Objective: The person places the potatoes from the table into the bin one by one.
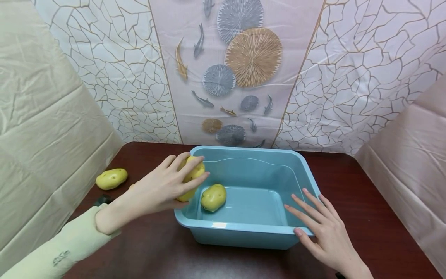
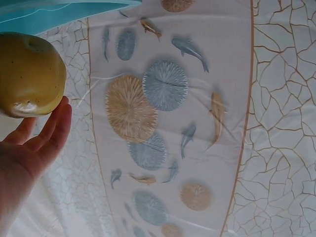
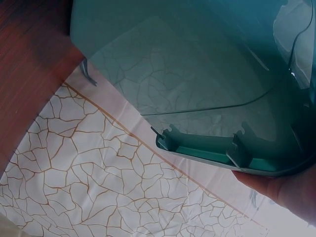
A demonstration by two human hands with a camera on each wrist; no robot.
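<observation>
My left hand (image 1: 163, 184) grips a yellow potato (image 1: 196, 173) at the left rim of a blue plastic tub (image 1: 244, 228). Seen from the left wrist, this potato (image 2: 32, 74) sits against the fingertips, with the tub's edge beyond it. A second potato (image 1: 213, 197) lies on the tub floor, towards the left side. On the tub's front right corner rests my right hand (image 1: 324, 228), its fingers spread and fairly straight. In the right wrist view, part of that hand (image 3: 276, 190) touches the underside of the tub's rim (image 3: 202, 158).
Another potato (image 1: 111, 179) lies on the dark brown table (image 1: 150, 248) at the far left. A small dark object (image 1: 103, 200) is partly hidden behind the left forearm. Patterned cloth (image 1: 334, 77) hangs behind the table, and pale cloth walls flank both sides.
</observation>
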